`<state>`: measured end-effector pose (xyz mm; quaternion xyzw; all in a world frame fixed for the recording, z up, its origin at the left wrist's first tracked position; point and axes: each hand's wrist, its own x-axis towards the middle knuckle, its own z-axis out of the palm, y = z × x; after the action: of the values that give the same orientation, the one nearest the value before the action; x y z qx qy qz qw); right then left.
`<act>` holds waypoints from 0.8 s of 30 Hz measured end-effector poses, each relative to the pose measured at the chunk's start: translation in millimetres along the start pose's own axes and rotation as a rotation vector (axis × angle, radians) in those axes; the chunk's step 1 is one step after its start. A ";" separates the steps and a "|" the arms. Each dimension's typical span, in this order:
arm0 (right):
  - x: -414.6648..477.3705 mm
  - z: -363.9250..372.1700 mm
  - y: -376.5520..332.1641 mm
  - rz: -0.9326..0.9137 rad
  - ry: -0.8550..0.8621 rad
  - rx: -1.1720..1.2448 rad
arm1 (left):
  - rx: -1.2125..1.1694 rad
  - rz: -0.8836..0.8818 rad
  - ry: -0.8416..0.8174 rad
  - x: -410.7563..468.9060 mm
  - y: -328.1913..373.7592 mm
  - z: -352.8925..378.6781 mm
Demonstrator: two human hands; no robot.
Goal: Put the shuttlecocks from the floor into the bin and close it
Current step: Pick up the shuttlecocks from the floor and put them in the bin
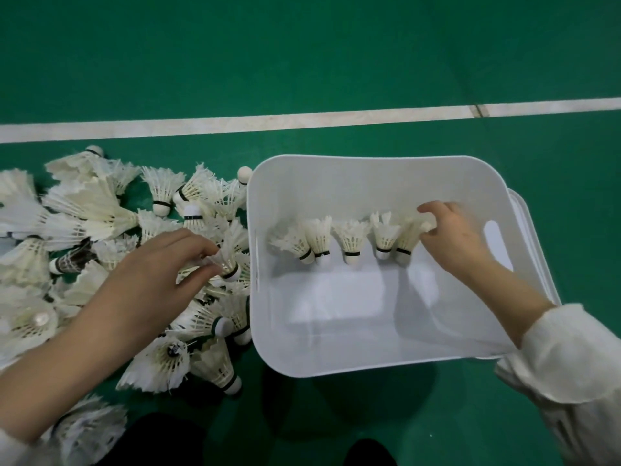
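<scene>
Five shuttlecocks (349, 240) line the bin's (369, 366) far wall, the right hand (453, 238) pinching the rightmost's feathers. The left hand (161, 267) pinches another in the big pile (84, 213) on the floor (302, 62) by the bin's left wall; most lie outside, and the bin stands open.

No words, nos. or signs can be read here. Any print on the shuttlecocks (352, 242) is too small & blurry to make out.
</scene>
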<state>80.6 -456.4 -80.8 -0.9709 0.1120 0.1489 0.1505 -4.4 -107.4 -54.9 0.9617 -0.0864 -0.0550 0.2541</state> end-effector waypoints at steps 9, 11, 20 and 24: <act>-98.0 -37.2 -133.3 -0.674 -0.079 0.401 | -0.148 0.019 0.060 -12.0 9.3 -26.2; -113.9 -19.2 -163.7 -0.834 -0.228 0.339 | -0.199 0.040 0.064 -14.5 12.5 -34.6; -111.1 4.5 -217.7 -0.890 -0.239 0.272 | -0.334 0.038 0.158 -24.6 -4.8 -60.1; -103.2 -6.9 -218.5 -0.849 -0.173 0.299 | -0.439 0.062 0.234 -18.6 -3.4 -61.4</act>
<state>43.6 -237.7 15.3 -0.8824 -0.2887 0.1368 0.3455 -12.9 -71.5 -2.3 0.8803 -0.0717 0.0468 0.4667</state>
